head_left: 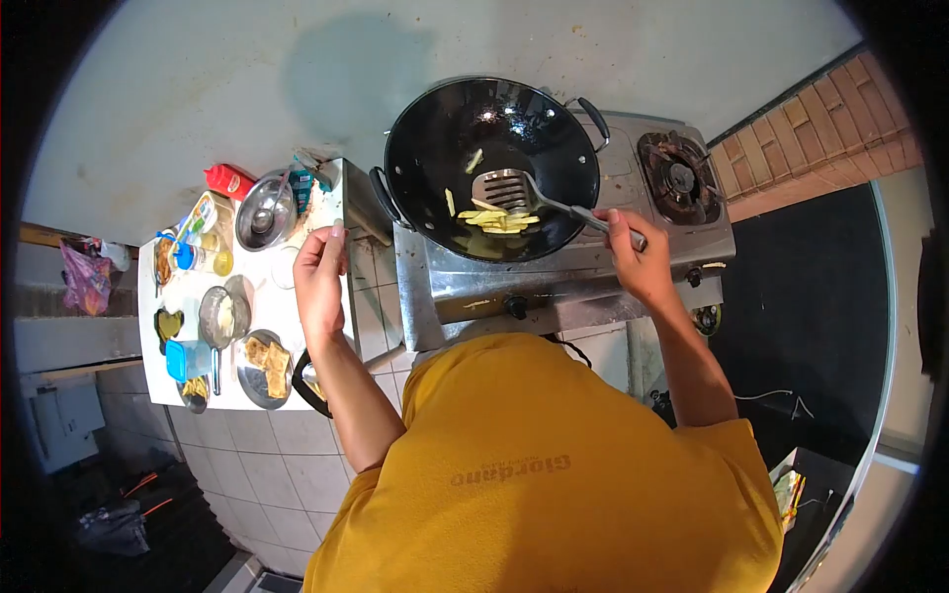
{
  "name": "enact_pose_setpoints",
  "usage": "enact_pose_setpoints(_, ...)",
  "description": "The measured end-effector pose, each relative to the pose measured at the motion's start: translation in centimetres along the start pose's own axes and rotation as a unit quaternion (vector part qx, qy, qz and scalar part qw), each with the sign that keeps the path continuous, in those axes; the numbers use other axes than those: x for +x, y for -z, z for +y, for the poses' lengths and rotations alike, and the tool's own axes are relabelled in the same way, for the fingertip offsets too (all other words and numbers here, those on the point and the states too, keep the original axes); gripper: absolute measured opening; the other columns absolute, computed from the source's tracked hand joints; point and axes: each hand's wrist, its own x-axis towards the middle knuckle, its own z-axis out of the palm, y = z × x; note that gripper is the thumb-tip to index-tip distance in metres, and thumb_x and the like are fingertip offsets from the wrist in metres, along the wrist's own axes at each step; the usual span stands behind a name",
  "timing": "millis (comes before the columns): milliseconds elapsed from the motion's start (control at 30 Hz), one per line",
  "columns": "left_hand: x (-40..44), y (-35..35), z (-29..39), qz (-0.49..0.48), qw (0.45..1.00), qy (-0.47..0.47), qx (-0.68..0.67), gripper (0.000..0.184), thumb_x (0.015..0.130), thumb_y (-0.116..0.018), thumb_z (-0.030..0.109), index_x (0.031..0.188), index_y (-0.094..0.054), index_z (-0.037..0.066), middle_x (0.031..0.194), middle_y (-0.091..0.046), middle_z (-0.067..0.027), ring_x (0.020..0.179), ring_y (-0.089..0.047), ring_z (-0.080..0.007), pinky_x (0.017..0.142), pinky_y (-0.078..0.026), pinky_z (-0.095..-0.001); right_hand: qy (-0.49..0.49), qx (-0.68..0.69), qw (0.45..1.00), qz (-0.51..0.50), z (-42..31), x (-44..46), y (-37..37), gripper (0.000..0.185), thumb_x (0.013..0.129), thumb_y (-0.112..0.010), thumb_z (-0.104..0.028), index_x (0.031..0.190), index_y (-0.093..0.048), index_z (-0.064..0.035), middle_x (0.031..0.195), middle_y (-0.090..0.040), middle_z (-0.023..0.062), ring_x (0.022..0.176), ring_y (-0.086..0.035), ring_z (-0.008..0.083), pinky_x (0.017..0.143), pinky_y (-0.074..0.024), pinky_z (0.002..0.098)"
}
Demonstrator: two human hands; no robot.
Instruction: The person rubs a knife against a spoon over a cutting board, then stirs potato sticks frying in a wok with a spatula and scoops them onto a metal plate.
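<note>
A black wok [494, 128] sits on the left burner of the metal stove [455, 287]. Pale yellow potato strips [499, 221] lie in a small pile in its near part, with a few loose ones to the left and above. My right hand [638, 259] is closed round the handle of a slotted metal spatula [506, 190], whose head rests over the strips. Left of the wok, in the air near the table's edge, my left hand [322, 277] has thumb and fingertips pressed together; what they hold, if anything, is too small to tell.
A bare burner [682, 178] is at the right of the stove. On the white table [267, 314] at left stand a red bottle [229, 182], a metal bowl [265, 212], a small pan [223, 316], a blue-lidded box [188, 361] and a plate of food [264, 370].
</note>
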Motion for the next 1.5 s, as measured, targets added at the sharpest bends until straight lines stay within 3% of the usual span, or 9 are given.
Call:
enact_pose_setpoints(133,-0.3,-0.3,0.3,-0.006,1.000,0.000,-0.012,0.018,0.095,-0.061,0.020,0.090,-0.064,0.003,0.068,-0.046,0.0063,0.063,-0.036,-0.0046,0.058,-0.028,-0.0206,-0.077,0.057,0.995,-0.005,-0.3,0.1,1.0,0.027,0.097,-0.055,-0.021,0.097,-0.072,-0.0008,0.066,-0.062,0.0049,0.061,-0.053,0.0073,0.058,-0.0440,0.0248)
enact_pose_setpoints(333,-0.1,-0.6,0.0,-0.031,0.999,0.006,-0.011,0.017,0.094,-0.062,0.020,0.090,-0.063,0.004,0.067,-0.046,0.0064,0.062,-0.036,-0.0049,0.057,-0.028,-0.0211,0.035,-0.007,0.999,-0.001,-0.9,2.2,-0.6,0.023,0.096,-0.058,-0.019,0.097,-0.072,-0.0013,0.062,-0.059,0.0049,0.058,-0.051,0.0056,0.054,-0.0425,0.0234)
enact_pose_setpoints(500,-0.3,-0.4,0.2,-0.022,1.000,0.000,-0.008,0.016,0.094,-0.061,0.019,0.092,-0.063,0.004,0.068,-0.046,0.0065,0.062,-0.037,-0.0048,0.057,-0.028,-0.0208,0.100,-0.014,0.994,-0.033,-1.0,4.7,0.6,0.021,0.095,-0.060,-0.017,0.097,-0.072,0.0000,0.078,-0.068,0.0111,0.066,-0.061,0.0128,0.062,-0.0486,0.0272)
enact_pose_setpoints(733,-0.2,0.0,0.3,-0.010,1.000,0.006,0.009,0.016,0.095,-0.060,0.018,0.093,-0.064,0.003,0.069,-0.047,0.0059,0.062,-0.037,-0.0048,0.058,-0.028,-0.0208,0.087,-0.025,0.996,-0.024,0.5,6.9,1.7,0.023,0.095,-0.060,-0.018,0.098,-0.071,0.0010,0.087,-0.071,0.0134,0.073,-0.065,0.0157,0.069,-0.0507,0.0280)
enact_pose_setpoints(833,-0.1,0.0,0.2,-0.009,1.000,0.004,0.010,0.016,0.095,-0.060,0.019,0.094,-0.064,0.003,0.069,-0.048,0.0057,0.062,-0.037,-0.0048,0.058,-0.028,-0.0208,0.041,-0.028,0.998,-0.032,0.8,6.4,2.1,0.022,0.095,-0.059,-0.018,0.098,-0.071,0.0011,0.084,-0.071,0.0134,0.072,-0.065,0.0162,0.069,-0.0509,0.0282)
enact_pose_setpoints(1033,0.1,-0.1,0.0,0.003,1.000,0.015,0.012,0.017,0.095,-0.061,0.019,0.093,-0.064,0.002,0.068,-0.047,0.0056,0.062,-0.037,-0.0048,0.058,-0.028,-0.0209,0.091,-0.055,0.994,-0.038,-0.7,2.4,0.8,0.021,0.094,-0.059,-0.017,0.091,-0.071,0.0000,0.066,-0.064,0.0106,0.060,-0.059,0.0124,0.059,-0.0470,0.0290)
enact_pose_setpoints(1233,0.4,-0.5,-1.0,-0.003,1.000,0.008,-0.005,0.018,0.095,-0.062,0.020,0.092,-0.064,0.003,0.067,-0.046,0.0060,0.061,-0.036,-0.0051,0.057,-0.028,-0.0213,-0.038,-0.021,0.999,0.017,-4.1,0.2,-2.1,0.030,0.094,-0.058,-0.024,0.089,-0.070,0.0023,0.059,-0.061,0.0115,0.056,-0.057,0.0122,0.056,-0.0461,0.0299)
enact_pose_setpoints(1333,0.1,-1.0,-0.7,-0.014,0.999,0.033,-0.006,0.018,0.094,-0.062,0.021,0.089,-0.064,0.004,0.067,-0.046,0.0062,0.061,-0.036,-0.0048,0.056,-0.029,-0.0215,-0.019,-0.034,0.996,0.079,-4.2,1.4,-3.0,0.034,0.094,-0.057,-0.027,0.087,-0.070,0.0032,0.059,-0.060,0.0110,0.056,-0.056,0.0102,0.055,-0.0455,0.0297)
enact_pose_setpoints(1500,-0.2,-0.1,-1.4,-0.004,0.999,0.045,-0.022,0.016,0.094,-0.063,0.020,0.089,-0.064,0.005,0.066,-0.046,0.0070,0.059,-0.035,-0.0042,0.055,-0.027,-0.0215,-0.085,-0.016,0.996,0.031,-4.0,2.6,-2.9,0.037,0.095,-0.056,-0.029,0.088,-0.070,0.0039,0.062,-0.064,0.0121,0.059,-0.057,0.0117,0.059,-0.0464,0.0290)
